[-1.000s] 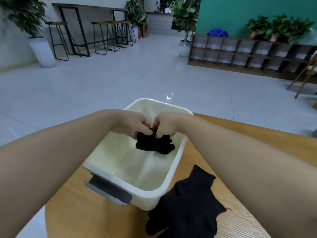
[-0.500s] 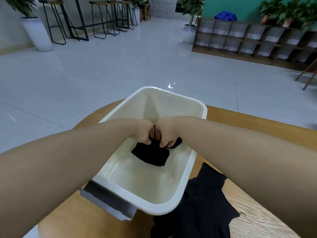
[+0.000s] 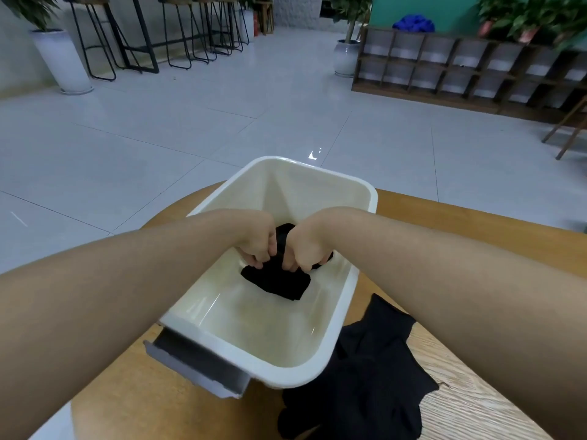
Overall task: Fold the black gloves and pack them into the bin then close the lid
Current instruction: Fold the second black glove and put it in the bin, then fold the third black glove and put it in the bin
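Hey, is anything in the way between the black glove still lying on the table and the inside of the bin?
Only the hands themselves: the left hand and right hand hold the folded glove inside the bin. The loose glove lies on the table beside the bin's near right corner. No lid is visible on the bin.

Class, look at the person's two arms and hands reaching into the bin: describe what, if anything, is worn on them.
Nothing is worn. The left hand and right hand are bare, with no rings or wristbands showing. Both forearms are bare as far as the picture's edge: no sleeves, watch or markings.
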Tool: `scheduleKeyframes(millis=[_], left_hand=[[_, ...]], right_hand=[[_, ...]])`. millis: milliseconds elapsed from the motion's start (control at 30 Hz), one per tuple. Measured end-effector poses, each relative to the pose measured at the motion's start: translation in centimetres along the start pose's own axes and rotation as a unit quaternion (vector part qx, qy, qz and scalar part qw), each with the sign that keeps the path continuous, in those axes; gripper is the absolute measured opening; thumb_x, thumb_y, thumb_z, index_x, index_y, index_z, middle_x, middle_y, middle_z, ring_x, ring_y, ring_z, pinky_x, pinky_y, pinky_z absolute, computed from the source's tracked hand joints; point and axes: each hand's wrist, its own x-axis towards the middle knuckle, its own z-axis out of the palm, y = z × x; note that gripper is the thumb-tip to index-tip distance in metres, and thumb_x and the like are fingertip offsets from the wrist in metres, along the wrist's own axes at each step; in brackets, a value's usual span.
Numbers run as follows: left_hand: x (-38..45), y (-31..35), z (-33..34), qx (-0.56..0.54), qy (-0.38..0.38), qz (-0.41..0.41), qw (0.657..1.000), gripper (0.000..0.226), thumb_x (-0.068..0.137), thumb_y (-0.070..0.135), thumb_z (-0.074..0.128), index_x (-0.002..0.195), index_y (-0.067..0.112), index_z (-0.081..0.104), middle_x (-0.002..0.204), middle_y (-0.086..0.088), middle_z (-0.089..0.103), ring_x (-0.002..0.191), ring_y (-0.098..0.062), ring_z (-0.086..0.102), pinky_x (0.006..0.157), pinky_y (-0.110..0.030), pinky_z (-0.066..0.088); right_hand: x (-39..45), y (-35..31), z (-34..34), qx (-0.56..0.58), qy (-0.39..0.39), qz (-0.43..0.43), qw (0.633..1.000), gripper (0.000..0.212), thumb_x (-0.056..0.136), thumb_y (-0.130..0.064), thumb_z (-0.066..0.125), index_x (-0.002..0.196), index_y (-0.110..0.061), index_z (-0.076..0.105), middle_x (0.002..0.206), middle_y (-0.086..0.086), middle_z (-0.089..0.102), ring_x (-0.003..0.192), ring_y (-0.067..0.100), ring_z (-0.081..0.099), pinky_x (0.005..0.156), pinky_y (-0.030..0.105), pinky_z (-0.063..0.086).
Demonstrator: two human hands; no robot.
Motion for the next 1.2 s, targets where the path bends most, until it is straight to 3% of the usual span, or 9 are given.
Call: scheduleKeyframes(millis=[100, 167, 233, 433, 567, 833, 933, 1033, 1200], left_hand=[[-1.6, 0.1, -0.4, 0.006, -0.024, 0.008, 1.0, 0.036, 0.083, -0.005, 0.058, 0.116, 0.009, 0.061, 0.101, -0.006, 0.065, 0.106, -0.024, 0.063, 0.08, -0.027, 0.055], [-2.5, 0.2, -0.4, 0.008, -0.034, 0.014, 0.999, 0.042, 0.084, -0.001, 0.054, 0.122, 0.017, 0.06, 0.117, -0.006, 0.063, 0.111, -0.02, 0.058, 0.084, -0.027, 0.053], [-3.7, 0.7, -0.2, 0.003, -0.027, 0.025, 0.999, 0.038, 0.086, 0.006, 0.049, 0.118, 0.022, 0.061, 0.117, -0.005, 0.062, 0.103, -0.017, 0.059, 0.085, -0.028, 0.053], [-7.4, 2.8, -1.1, 0.036, 0.07, 0.026, 0.997, 0.03, 0.089, 0.015, 0.044, 0.112, 0.014, 0.064, 0.115, -0.009, 0.065, 0.097, -0.024, 0.067, 0.065, -0.027, 0.05], [-10.6, 5.6, -0.7, 0.072, 0.236, 0.039, 0.968, 0.025, 0.091, 0.021, 0.046, 0.104, 0.01, 0.064, 0.109, -0.01, 0.068, 0.096, -0.028, 0.065, 0.07, -0.029, 0.045], [-14.6, 10.8, 4.3, 0.146, 0.425, 0.153, 0.88, 0.021, 0.092, 0.017, 0.04, 0.097, 0.013, 0.06, 0.093, -0.004, 0.066, 0.082, -0.024, 0.062, 0.066, -0.036, 0.049], [-14.6, 12.0, 6.4, 0.247, 0.454, 0.198, 0.833, 0.01, 0.088, 0.018, 0.05, 0.092, 0.013, 0.057, 0.082, -0.002, 0.059, 0.072, -0.022, 0.055, 0.053, -0.03, 0.036], [-14.7, 12.7, 8.4, 0.399, 0.465, 0.216, 0.76, 0.032, 0.047, 0.009, 0.076, 0.055, 0.015, 0.046, 0.049, 0.001, 0.039, 0.043, -0.019, 0.035, 0.045, -0.023, 0.015], [-13.0, 13.6, 12.6, 0.429, 0.419, 0.268, 0.754, 0.018, 0.039, 0.003, 0.056, 0.052, 0.015, 0.055, 0.051, 0.0, 0.055, 0.047, -0.019, 0.054, 0.045, -0.024, 0.035]], right_hand=[[-1.5, -0.5, 0.1, -0.02, 0.022, -0.012, 0.999, 0.044, 0.096, -0.004, 0.038, 0.14, -0.005, 0.043, 0.144, 0.012, 0.047, 0.093, 0.018, 0.058, 0.071, 0.004, 0.047], [-2.5, -0.6, 0.2, -0.045, 0.041, -0.018, 0.998, 0.043, 0.097, -0.007, 0.038, 0.139, -0.007, 0.046, 0.143, 0.011, 0.048, 0.12, 0.026, 0.052, 0.101, 0.023, 0.041], [-3.8, -0.7, 0.5, -0.061, 0.074, -0.03, 0.995, 0.042, 0.096, -0.008, 0.04, 0.137, -0.009, 0.048, 0.14, 0.01, 0.051, 0.126, 0.028, 0.047, 0.107, 0.033, 0.036], [-6.2, -0.3, 0.2, -0.081, 0.204, -0.005, 0.976, 0.022, 0.09, 0.001, 0.04, 0.086, -0.006, 0.061, 0.076, 0.005, 0.054, 0.069, 0.023, 0.048, 0.056, 0.024, 0.036], [-9.8, 0.8, 1.3, 0.002, 0.286, 0.002, 0.958, 0.035, 0.09, -0.006, 0.041, 0.118, -0.004, 0.064, 0.116, 0.014, 0.067, 0.105, 0.031, 0.062, 0.088, 0.038, 0.054], [-15.0, 5.2, 8.7, 0.118, 0.491, -0.03, 0.863, 0.014, 0.092, -0.016, 0.045, 0.101, -0.01, 0.054, 0.098, 0.002, 0.054, 0.084, 0.02, 0.053, 0.072, 0.033, 0.049], [-14.7, 7.3, 11.5, 0.138, 0.496, -0.009, 0.857, 0.012, 0.092, -0.013, 0.045, 0.102, -0.009, 0.049, 0.096, 0.001, 0.046, 0.076, 0.02, 0.046, 0.064, 0.029, 0.04], [-13.4, 8.8, 14.1, 0.168, 0.485, 0.0, 0.858, 0.016, 0.091, -0.008, 0.043, 0.106, -0.009, 0.048, 0.1, 0.001, 0.044, 0.074, 0.018, 0.043, 0.063, 0.028, 0.037], [-10.5, 10.2, 17.7, 0.134, 0.378, -0.057, 0.914, 0.044, 0.088, -0.002, 0.039, 0.131, -0.011, 0.042, 0.132, 0.007, 0.048, 0.122, 0.024, 0.045, 0.099, 0.035, 0.039]])
